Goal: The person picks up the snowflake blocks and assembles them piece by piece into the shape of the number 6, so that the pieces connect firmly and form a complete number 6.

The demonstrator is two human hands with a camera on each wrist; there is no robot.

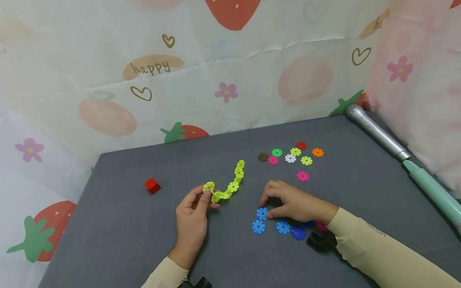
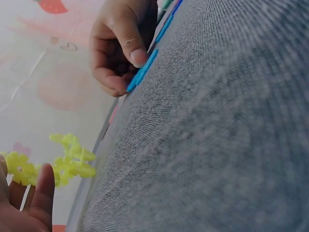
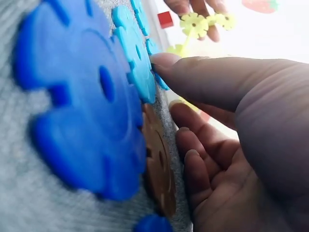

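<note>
My left hand [image 1: 192,222] pinches one end of a chain of yellow notched discs [image 1: 233,186] between thumb and fingers. The chain curves away to the right and back over the grey table. In the left wrist view the yellow discs [image 2: 20,168] show at the fingertips. My right hand [image 1: 297,202] has its thumb and a finger at the edges of a light blue notched disc [image 1: 262,213], gripping it close to the tabletop. Another light blue disc [image 1: 258,227] lies just below it. A brown disc [image 3: 159,164] is beside the right fingers in the right wrist view.
Nearer me lie a third light blue disc [image 1: 283,227] and a dark blue disc [image 1: 298,233]; a crimson disc [image 1: 321,226] is partly under the right wrist. Several mixed-colour discs [image 1: 290,158] lie farther back. A red cube [image 1: 153,186] sits left, a microphone [image 1: 381,136] along the right edge.
</note>
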